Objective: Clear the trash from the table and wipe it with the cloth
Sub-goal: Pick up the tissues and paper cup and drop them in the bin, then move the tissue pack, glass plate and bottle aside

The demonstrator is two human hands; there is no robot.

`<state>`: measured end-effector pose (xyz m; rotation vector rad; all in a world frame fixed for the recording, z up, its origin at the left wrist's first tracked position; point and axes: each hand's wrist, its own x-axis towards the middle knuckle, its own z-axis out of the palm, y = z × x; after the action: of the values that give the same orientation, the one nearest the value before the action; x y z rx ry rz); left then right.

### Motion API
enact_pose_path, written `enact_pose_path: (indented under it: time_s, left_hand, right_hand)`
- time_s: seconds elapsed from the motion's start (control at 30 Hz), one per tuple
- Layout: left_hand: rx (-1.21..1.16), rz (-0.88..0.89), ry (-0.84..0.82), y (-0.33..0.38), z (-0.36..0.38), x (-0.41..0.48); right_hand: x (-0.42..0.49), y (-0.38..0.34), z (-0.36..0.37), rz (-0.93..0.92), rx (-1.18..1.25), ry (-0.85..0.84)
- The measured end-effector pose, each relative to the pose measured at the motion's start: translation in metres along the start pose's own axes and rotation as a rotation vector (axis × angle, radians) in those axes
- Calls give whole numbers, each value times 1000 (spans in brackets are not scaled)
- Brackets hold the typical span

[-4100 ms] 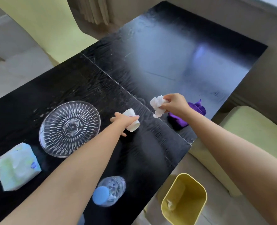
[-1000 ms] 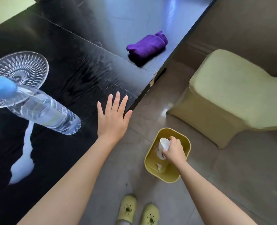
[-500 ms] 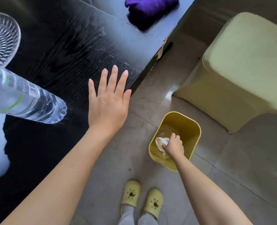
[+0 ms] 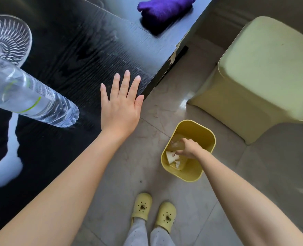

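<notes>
Step in hand: binning the trash. Judging by how things lie, this is the end of the clearing stage, and wiping has not begun.
Right hand: the right hand [image 4: 188, 148] is down inside the yellow waste bin [image 4: 191, 173], fingertips at a paper cup [image 4: 172, 155] that lies on its side in there. I cannot tell whether the fingers pinch the cup or only touch it.
Left hand: the left hand [image 4: 119, 105] lies flat, palm down and fingers straight and spread, on the black table [image 4: 76, 41] at its right edge. It holds nothing and looks like a brace for leaning down.
Trash: the cup sits in the bin with a scrap of crumpled white paper [image 4: 178, 163] just beside it. No trash shows on the visible part of the table.
Cloth: the rolled purple cloth [image 4: 165, 8] lies by the same right edge, farther along, well apart from both hands.
Next move: probably let the cup go, lift the right hand clear of the bin and reach for the cloth. The wipe must work around what stands on the table.
Surface: dark wood grain, glossy, with the veneer chipped at the right edge. A clear water bottle [image 4: 28, 96] and a cut-glass plate [image 4: 6, 38] are toward the left side.
Room: pale tiled floor [image 4: 111, 174] with the bin standing just off the table's right edge, a pale green chair [image 4: 262, 68] beyond it, and yellow clogs [image 4: 141, 205] on the person's feet.
</notes>
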<state>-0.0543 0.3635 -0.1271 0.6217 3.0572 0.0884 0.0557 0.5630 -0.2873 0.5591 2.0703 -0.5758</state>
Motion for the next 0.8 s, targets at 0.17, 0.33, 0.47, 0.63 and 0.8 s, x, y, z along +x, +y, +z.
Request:
enact_pose_path:
  time_s: [0.17,0.33,0.47,0.63,0.8]
  left_hand:
    - [20,18,-88,0,-6,1]
    - [40,17,-272,1,-27,8]
    - [-15,11,-464,8,-66,17]
    - [-151,14,-629,12,-136,5]
    - [-232,-21,-445,0,-232,0]
  right_hand:
    - [-49,-13,-54,-74,-98,-106]
    - [-109,-37,-111,-139,-197,-152]
    - [-154,-60,-149,-217,-157,-109]
    - [-216,-99,-197,-286,-178,-104]
    - [-281,-152,-241,-368,-257,-44]
